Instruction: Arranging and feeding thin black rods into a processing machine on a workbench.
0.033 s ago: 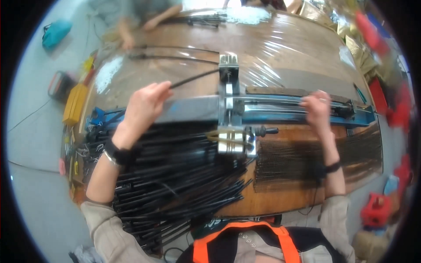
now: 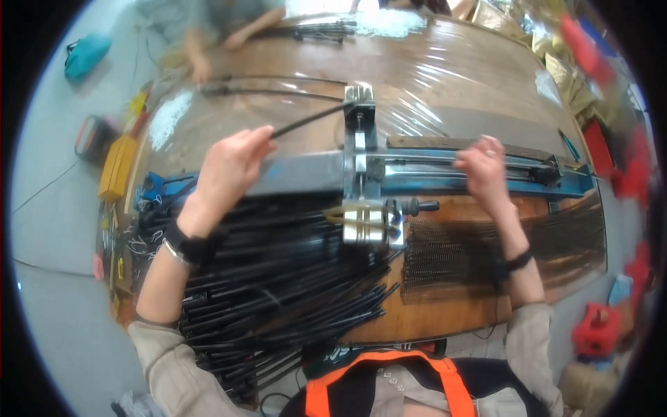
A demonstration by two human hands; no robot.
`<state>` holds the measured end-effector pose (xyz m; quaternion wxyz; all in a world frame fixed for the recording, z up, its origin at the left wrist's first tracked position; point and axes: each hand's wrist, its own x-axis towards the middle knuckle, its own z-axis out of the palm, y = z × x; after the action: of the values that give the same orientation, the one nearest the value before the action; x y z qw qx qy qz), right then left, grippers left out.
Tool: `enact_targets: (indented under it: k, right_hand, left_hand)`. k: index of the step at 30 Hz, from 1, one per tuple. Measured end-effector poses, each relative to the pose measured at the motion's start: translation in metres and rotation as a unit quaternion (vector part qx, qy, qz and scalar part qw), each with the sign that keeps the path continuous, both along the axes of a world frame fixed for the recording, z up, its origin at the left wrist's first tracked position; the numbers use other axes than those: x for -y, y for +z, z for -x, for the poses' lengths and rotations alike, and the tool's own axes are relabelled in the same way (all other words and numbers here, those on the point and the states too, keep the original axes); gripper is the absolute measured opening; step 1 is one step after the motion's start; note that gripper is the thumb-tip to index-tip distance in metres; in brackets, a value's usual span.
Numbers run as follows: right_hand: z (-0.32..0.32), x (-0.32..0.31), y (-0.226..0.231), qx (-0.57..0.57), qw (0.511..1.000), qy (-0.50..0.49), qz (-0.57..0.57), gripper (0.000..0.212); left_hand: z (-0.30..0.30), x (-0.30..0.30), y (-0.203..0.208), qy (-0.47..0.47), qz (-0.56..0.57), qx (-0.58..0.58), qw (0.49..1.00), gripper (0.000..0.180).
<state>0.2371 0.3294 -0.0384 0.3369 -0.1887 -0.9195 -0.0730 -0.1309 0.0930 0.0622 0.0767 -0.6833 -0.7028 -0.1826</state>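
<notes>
The wooden table [image 2: 417,320] spreads out around the metal fixture [image 2: 360,142], with a heap of black rods [image 2: 278,278] to the fixture's near left and a spread of thin dark strands [image 2: 500,250] to its near right. A blue rail [image 2: 438,183] runs off to the fixture's right. As I read it, a single piece is being handled at the fixture: the person's left hand [image 2: 236,160], left of it, pinches one black rod [image 2: 309,121] that slants up to the fixture's far block [image 2: 359,95]. The right hand [image 2: 486,167], right of the fixture and over the rail, has its fingers curled in; I can't tell whether they hold anything. To my eye the next move calls for a steady left grip, with the rod lined up to that block. Whether the rod's tip enters the block or only touches it I can't make out, and its other end is hidden in the left fingers; beyond the fixture, a co-worker [image 2: 236,15] is blurred and cut off
</notes>
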Motion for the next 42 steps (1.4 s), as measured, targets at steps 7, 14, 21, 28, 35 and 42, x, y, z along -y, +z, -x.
enact_targets:
  k: [7, 14, 21, 28, 35, 42]
  right_hand:
    - [-0.063, -0.022, 0.009, 0.006, 0.994, -0.095, -0.052, 0.007]
    - [-0.097, -0.019, 0.02, 0.039, 0.988, -0.142, -0.052, 0.007]
    - [-0.058, -0.024, -0.005, 0.002, 0.997, -0.068, -0.025, 0.009]
    - [-0.057, -0.022, 0.012, -0.009, 0.997, -0.073, -0.031, 0.006]
    - [-0.118, -0.04, 0.011, 0.027, 0.981, -0.191, -0.029, 0.004]
    - [-0.145, -0.053, -0.012, -0.004, 0.98, -0.196, -0.03, 0.008]
  left_hand:
    - [0.024, 0.023, 0.006, 0.025, -0.019, 0.026, 0.999, 0.021]
    - [0.013, -0.002, -0.016, -0.012, -0.005, 0.014, 1.0, 0.021]
    - [0.021, 0.018, -0.001, -0.001, 0.0, 0.012, 1.0, 0.02]
    - [0.039, 0.024, -0.004, -0.002, -0.045, 0.02, 0.999, 0.018]
    - [-0.001, -0.016, -0.042, -0.11, 0.039, 0.023, 0.993, 0.015]
    - [-0.013, -0.046, -0.065, -0.09, 0.092, 0.046, 0.991, 0.022]
